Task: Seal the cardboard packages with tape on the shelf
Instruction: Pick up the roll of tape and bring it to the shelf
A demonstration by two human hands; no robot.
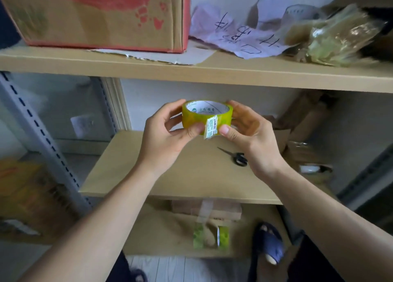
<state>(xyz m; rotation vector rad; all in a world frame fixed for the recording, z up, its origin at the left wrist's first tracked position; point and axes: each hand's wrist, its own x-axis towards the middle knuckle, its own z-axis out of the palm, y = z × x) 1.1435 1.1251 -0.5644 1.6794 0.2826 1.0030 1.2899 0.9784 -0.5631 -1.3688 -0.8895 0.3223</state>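
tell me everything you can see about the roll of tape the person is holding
The roll of tape is a wide ring of clear, yellowish tape on a white cardboard core printed with green characters. It is held in the air above the middle shelf, its open core tilted up toward the camera. The left hand and right hand grip it from either side. A small white printed label sticks to its loose end between the thumbs.

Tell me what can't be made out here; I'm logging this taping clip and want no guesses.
All in the head view:
- Scissors: handles partly hidden by the right hand.
- Tape roll: sides covered by both hands; label print too small to read.
- Left hand: palm side turned away.
- Red-printed cardboard box: top cut off by the frame edge.
- Packages at right: blurred.
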